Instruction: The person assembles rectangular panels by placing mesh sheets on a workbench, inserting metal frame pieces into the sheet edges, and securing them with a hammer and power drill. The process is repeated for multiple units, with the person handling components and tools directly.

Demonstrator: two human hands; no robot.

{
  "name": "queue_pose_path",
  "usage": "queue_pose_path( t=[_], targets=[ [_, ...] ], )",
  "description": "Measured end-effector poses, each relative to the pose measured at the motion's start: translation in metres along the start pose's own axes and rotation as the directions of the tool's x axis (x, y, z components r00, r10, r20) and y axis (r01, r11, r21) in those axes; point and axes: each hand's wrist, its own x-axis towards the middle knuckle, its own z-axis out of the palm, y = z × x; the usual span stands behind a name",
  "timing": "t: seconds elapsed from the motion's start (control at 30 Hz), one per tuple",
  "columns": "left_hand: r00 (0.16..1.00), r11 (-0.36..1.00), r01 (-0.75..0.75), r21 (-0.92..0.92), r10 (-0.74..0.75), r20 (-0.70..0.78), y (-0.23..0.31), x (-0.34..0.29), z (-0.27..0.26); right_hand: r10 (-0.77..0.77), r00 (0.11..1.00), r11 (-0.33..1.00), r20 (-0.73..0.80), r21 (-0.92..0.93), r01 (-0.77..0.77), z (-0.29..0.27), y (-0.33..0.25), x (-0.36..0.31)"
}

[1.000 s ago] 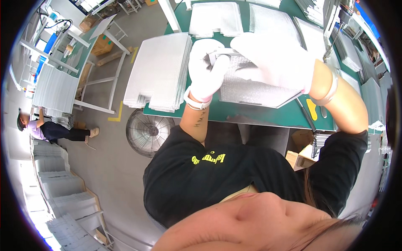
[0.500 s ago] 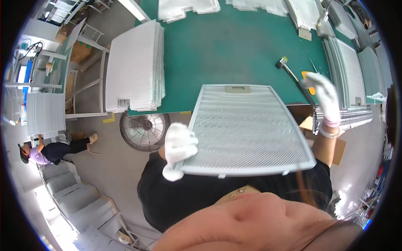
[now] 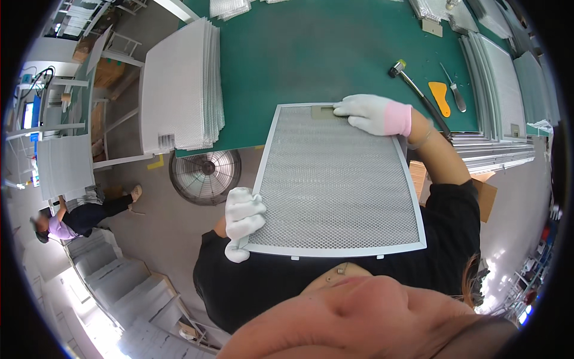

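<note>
A framed metal mesh filter panel is held in front of my body, its far end reaching the edge of the green worktable. My gloved left hand is closed round the near part of its left edge. My gloved right hand lies over the far right part, fingers stretched with their tips at the grey latch. The thumb lies apart from them on the mesh. Two small tabs stick out of the panel's near edge.
A stack of mesh sheets stands at the table's left. A mallet, yellow scraper and screwdriver lie at right, near stacked framed panels. A floor fan stands below. Another person is far left.
My right hand has come from beside the panel, above the scraper, onto the panel's far end at the latch. The panel has shifted slightly left with my left hand still on it.
</note>
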Motion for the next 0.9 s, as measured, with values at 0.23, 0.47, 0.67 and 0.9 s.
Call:
queue_pose_path(
  t=[0.23, 0.47, 0.67, 0.9],
  targets=[
    [0.854, 0.953, 0.294, 0.076, -0.298, 0.428, -0.013, 0.07, -0.046, 0.264, 0.771, 0.921, -0.579, -0.086, -0.38, -0.053, 0.025, -0.051],
    [0.945, 0.89, 0.019, 0.455, -0.165, 0.282, -0.059, 0.22, 0.0, 0.452, 0.615, 0.377, -0.646, -0.487, -0.788, -0.004, 0.062, -0.132],
    [0.396, 0.893, -0.445, 0.061, 0.135, 0.908, -0.134, 0.224, 0.114, 0.424, 0.576, 0.658, -0.699, -0.199, -0.726, 0.009, 0.053, -0.147],
    [0.532, 0.765, -0.479, 0.431, -0.138, 0.836, -0.154, 0.179, 0.139, 0.493, 0.638, 0.857, -0.591, 0.207, -0.471, -0.047, -0.045, -0.174]
  ],
)
